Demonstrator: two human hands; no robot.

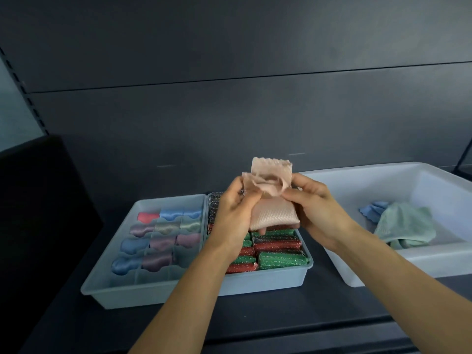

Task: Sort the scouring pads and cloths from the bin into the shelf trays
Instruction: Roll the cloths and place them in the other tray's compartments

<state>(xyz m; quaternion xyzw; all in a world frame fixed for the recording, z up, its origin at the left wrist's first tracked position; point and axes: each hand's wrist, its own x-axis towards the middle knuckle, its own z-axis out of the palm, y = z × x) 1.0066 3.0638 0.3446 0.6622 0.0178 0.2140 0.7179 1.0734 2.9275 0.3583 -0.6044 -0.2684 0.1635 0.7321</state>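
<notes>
A folded pink cloth (271,190) is held up between both hands over the middle tray. My left hand (233,208) grips its left side and my right hand (313,208) pinches its right side. Below them the middle tray (268,279) holds rows of glittery red and green scouring pads (281,254). The left tray (109,287) has dividers with rolled cloths (155,241) in blue, purple, red and green. The white bin (383,267) at the right holds a green cloth (406,226) and a blue cloth (374,209).
All three containers stand on a dark shelf (281,318) against a dark back panel. A black box (38,200) stands at the far left. The front compartments of the left tray hold nothing.
</notes>
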